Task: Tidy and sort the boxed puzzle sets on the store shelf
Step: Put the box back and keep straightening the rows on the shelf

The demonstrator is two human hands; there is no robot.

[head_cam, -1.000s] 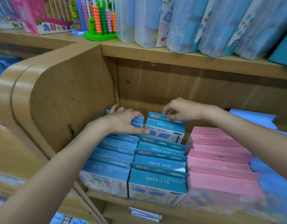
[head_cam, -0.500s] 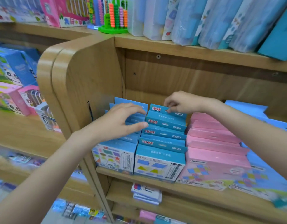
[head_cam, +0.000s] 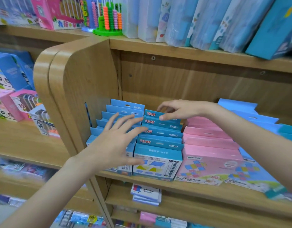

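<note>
Small blue puzzle boxes stand in two rows on the wooden shelf (head_cam: 199, 189): a left row (head_cam: 125, 111) and a middle row (head_cam: 158, 160) with red print on the top flaps. My left hand (head_cam: 119, 142) hovers with spread fingers in front of the left row and holds nothing. My right hand (head_cam: 178, 109) reaches over the back of the middle row, where its thumb and fingertips pinch the top flap of the rearmost blue box (head_cam: 152, 114). A row of pink boxes (head_cam: 207, 145) stands to the right of the middle row.
Larger blue boxes (head_cam: 250, 116) lie at the far right of the shelf. A curved wooden side panel (head_cam: 86, 79) closes the bay on the left. The shelf above carries tall wrapped blue sets (head_cam: 207, 22) and a bead abacus (head_cam: 110, 18). Small packs (head_cam: 146, 194) lie on the shelf below.
My left hand has come off the left row's boxes and spread its fingers. My right hand stays at the rearmost middle box. The view has pulled back and down.
</note>
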